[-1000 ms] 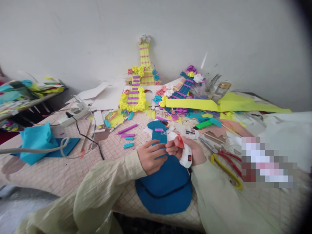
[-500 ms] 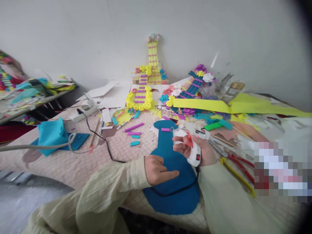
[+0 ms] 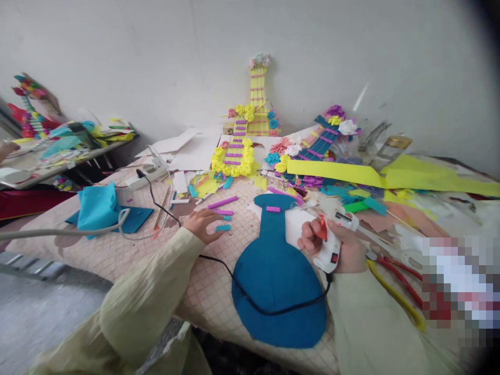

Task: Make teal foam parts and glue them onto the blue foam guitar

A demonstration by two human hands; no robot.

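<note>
My right hand point(image 3: 349, 250) is wrapped round a white hot glue gun point(image 3: 327, 253) with an orange trigger, its black cord looping over the blue shape. My left hand point(image 3: 201, 225) hovers low over the table with fingers apart, its tips close to a small teal strip point(image 3: 223, 228). Just behind are purple strips point(image 3: 222, 202). Between my hands lies a flat blue guitar-shaped cutout point(image 3: 279, 281), with one purple strip point(image 3: 273, 209) across the top of its neck.
A white power strip point(image 3: 147, 174) and folded blue sheets point(image 3: 97, 208) are at the left. Decorated paper guitars point(image 3: 233, 148) stand along the wall. Red-handled pliers point(image 3: 402, 273) lie at the right, near a long yellow paper strip point(image 3: 336, 171) and scraps.
My left hand has moved left and away from over the blue cutout to the small strips, its fingers spreading. The glue gun stays in my right hand, and the view has shifted slightly left.
</note>
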